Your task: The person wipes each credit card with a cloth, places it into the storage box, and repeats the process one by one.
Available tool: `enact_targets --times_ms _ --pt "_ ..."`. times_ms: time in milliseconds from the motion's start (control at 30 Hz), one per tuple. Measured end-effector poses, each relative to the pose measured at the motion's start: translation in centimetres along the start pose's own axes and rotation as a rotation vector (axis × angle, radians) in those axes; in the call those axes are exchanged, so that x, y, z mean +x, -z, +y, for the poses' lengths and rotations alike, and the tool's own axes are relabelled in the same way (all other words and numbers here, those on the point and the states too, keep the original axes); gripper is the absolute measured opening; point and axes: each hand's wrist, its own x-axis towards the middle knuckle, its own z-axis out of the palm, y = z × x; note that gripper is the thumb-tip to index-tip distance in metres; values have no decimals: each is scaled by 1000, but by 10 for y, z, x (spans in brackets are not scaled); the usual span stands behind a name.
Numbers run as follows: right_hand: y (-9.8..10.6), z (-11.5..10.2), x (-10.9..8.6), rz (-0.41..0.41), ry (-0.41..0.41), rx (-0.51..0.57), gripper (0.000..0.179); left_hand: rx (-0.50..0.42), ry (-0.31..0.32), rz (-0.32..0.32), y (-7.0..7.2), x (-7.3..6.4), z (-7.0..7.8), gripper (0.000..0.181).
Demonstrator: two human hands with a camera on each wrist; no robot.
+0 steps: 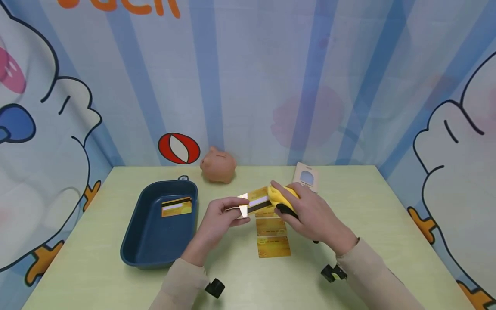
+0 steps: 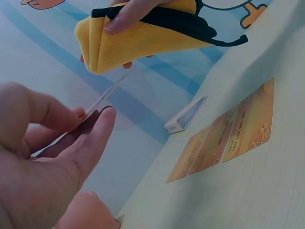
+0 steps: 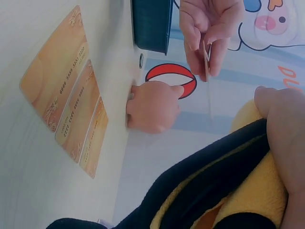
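We see the left hand (image 1: 221,217) pinching a card (image 1: 253,203) by its left end between thumb and fingers, held above the table (image 1: 348,206). The card juts out to the right of that grip, its long axis running left to right and rising slightly toward the far end, the dark stripe face turned up toward us. The right hand (image 1: 310,213) is curled round a folded yellow cloth (image 1: 282,197) with black trim, which meets the card's right end. Below the card, three more cards (image 1: 272,234) lie flat in a row on the table. To the left sits a blue tray (image 1: 155,241) with one card (image 1: 176,206) inside; a piggy bank (image 1: 218,165) stands behind
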Motion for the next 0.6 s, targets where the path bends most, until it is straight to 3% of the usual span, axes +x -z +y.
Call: enact_targets --times_ms 200,400,600 --pt "-1 -3 3 9 31 -7 77 19 12 -21 1 -1 3 35" --pt "-4 -9 11 19 63 -15 78 65 4 5 -1 0 1 56" --pt "-5 -21 23 33 130 -103 74 92 2 -12 -4 2 0 58"
